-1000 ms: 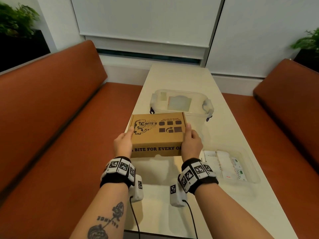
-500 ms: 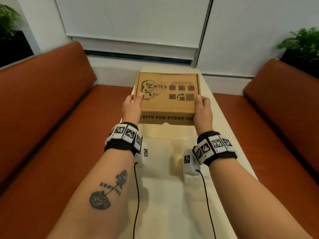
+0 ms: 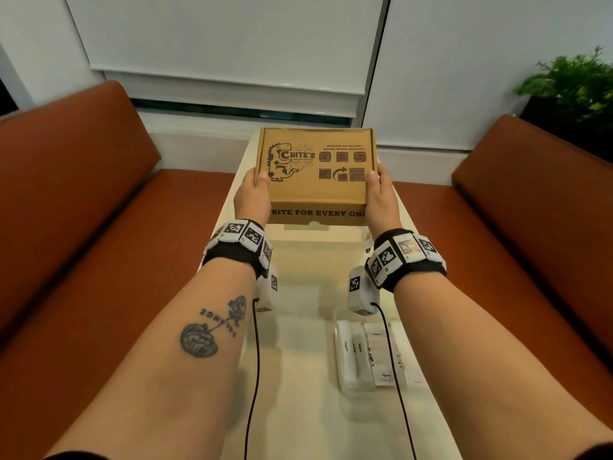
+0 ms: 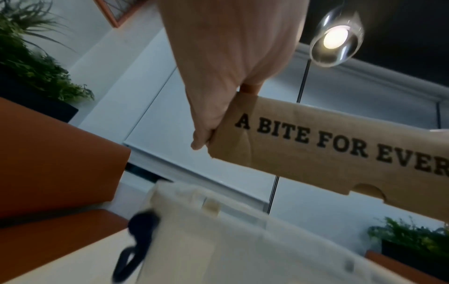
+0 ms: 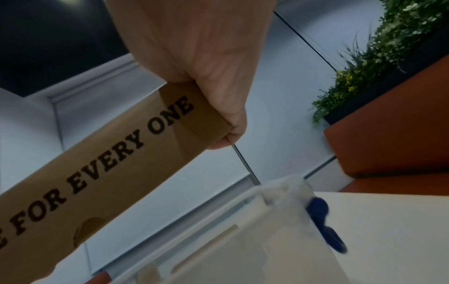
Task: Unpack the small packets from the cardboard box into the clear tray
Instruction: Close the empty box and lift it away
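Both grips, left hand (image 3: 252, 197), right hand (image 3: 381, 197), holding cardboard box (image 3: 315, 174), clear tray (image 3: 345, 386) only overhead

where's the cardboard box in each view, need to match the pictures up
Head: the cardboard box is upper centre, lid closed, left hand and right hand gripping its sides.
Left wrist: its front wall runs from centre to right edge.
Right wrist: its front wall slants from lower left to centre.
Shared landmark: the printed slogan "A BITE FOR EVERY ONE" on that wall.
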Available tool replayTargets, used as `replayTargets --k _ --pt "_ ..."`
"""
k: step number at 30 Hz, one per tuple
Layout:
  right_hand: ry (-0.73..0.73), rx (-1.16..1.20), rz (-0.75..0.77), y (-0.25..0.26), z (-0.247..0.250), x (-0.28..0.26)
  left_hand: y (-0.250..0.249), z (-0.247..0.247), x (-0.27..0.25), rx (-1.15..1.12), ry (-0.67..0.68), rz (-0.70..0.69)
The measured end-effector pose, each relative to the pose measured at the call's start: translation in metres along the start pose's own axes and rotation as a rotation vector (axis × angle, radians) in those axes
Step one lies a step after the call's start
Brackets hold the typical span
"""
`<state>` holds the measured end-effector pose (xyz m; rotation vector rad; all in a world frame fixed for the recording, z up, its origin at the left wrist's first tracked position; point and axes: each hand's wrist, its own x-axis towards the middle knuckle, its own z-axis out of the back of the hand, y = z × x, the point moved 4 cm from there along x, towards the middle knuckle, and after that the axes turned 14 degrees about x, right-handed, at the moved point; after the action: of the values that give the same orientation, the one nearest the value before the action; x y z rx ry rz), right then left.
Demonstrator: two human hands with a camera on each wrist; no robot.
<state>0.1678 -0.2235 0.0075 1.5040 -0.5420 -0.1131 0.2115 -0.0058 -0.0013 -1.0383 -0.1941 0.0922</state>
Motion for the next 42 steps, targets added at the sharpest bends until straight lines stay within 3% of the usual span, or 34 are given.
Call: replayTargets --k 6,14,20,24,31,38,42 --pt "0.050 -0.078 -0.070 -0.032 -0.003 0.007 0.027 -0.026 0.003 0.113 0.034 0.033" --pt "0.066 -0.236 -0.131 -0.054 -0.002 0.009 0.033 -0.042 0.000 0.436 0.022 -0.071" --pt "0.068 -0.426 -0.246 -0.061 -0.003 0.010 0.038 -0.050 -0.005 0.477 0.019 -0.034" --pt "0.112 -0.577 -0.174 -0.059 -0.007 0.003 0.044 -0.050 -0.005 0.500 -0.023 -0.048" --pt "0.066 -0.756 -0.121 -0.057 -0.006 -0.012 0.050 -0.049 -0.013 0.508 -0.099 -0.083" --pt "0.123 -0.818 -0.245 -0.070 -0.005 -0.010 0.046 -0.055 -0.024 0.883 -0.084 -0.117" --pt "0.284 -0.907 -0.206 -0.077 -0.010 -0.015 0.044 -0.060 -0.028 1.048 -0.004 -0.186"
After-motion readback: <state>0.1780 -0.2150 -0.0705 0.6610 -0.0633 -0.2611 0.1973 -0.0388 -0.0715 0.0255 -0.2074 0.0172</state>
